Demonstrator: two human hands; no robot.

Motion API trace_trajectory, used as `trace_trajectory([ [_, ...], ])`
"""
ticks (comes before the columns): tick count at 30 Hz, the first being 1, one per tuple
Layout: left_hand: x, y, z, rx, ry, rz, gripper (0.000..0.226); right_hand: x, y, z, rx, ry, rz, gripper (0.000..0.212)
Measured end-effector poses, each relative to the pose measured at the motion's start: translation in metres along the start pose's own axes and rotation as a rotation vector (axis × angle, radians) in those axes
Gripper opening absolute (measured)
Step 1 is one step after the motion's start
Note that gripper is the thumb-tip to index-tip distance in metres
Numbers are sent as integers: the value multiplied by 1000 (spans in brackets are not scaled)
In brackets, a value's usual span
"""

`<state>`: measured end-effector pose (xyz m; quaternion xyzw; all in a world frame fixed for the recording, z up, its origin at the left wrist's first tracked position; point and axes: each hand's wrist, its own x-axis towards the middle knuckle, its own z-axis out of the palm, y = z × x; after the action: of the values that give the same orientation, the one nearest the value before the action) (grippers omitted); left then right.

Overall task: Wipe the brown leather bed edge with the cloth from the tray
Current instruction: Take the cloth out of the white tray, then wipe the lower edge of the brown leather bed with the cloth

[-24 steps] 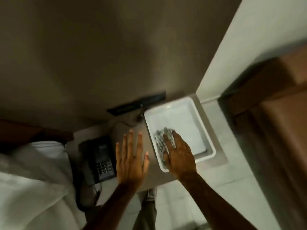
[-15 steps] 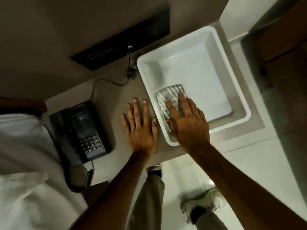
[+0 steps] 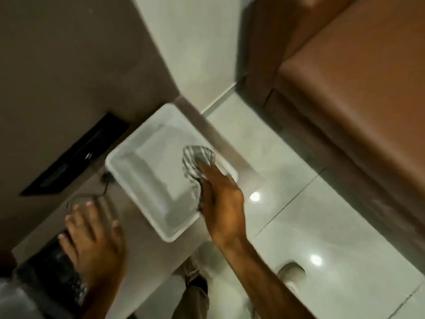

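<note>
Over the right side of the white tray point(image 3: 128, 178) is where my right hand point(image 3: 222, 203) sits, and its grip is closed round the striped grey cloth point(image 3: 197, 161): the fingers are curled into the fabric so it bunches up and fans out past the fingertips. The cloth looks lifted a bit off the tray floor near the right-hand rim, though the blur makes it hard to say whether any of it touches the tray. The tray itself rests on the grey desk point(image 3: 135, 217), tucked into the corner against the wall. My left hand point(image 3: 92, 240) is spread flat with fingers apart, holding nothing, above the near-left part of the desk and partly over the black phone point(image 3: 53, 268); can't tell if it actually touches. A dark panel point(image 3: 76, 155) sits on the wall behind the tray. The brown leather bed edge point(image 3: 358, 104) runs along the right, well apart from the cloth, with pale floor tiles point(image 3: 305, 226) between. Everything is pretty smeared.
</note>
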<state>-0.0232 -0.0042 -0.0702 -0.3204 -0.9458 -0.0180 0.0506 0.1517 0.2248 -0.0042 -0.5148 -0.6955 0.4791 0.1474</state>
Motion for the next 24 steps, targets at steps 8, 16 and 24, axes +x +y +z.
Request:
trace_trajectory([
  [8, 39, 342, -98, -220, 53, 738, 63, -113, 150, -216, 675, 544, 641, 41],
  [16, -143, 646, -123, -66, -138, 1828, 70, -222, 262, -307, 1386, 1035, 1101, 37],
  [24, -245, 784, -30, 31, -77, 2393, 70, -134, 374, -232, 1834, 1266, 1133, 24],
])
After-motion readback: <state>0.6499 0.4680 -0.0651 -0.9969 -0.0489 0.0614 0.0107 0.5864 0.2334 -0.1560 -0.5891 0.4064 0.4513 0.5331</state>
